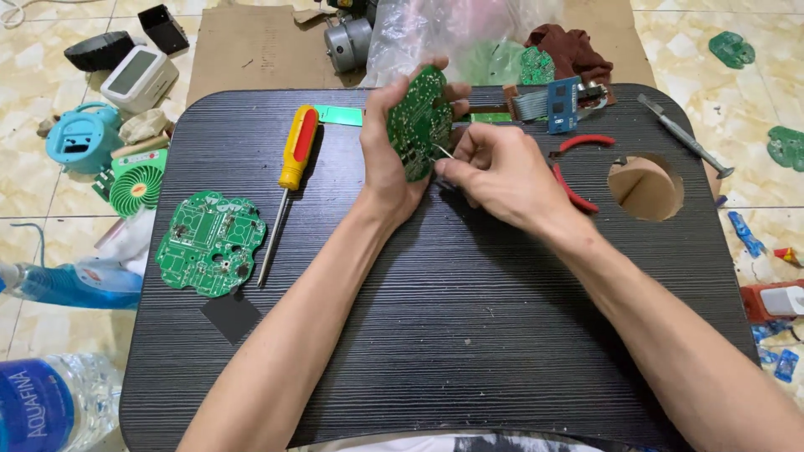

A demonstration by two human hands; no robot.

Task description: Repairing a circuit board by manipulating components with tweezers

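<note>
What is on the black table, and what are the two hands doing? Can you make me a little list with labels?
surface: black lap table with a round hole
left hand: holds a green circuit board upright
right hand: pinches a thin pale wire-like piece at the board's edge
left of the hands: yellow and red screwdriver, another green circuit board lying flat
right of the hands: red-handled pliers, partly hidden
behind: blue board with ribbon cable
</note>
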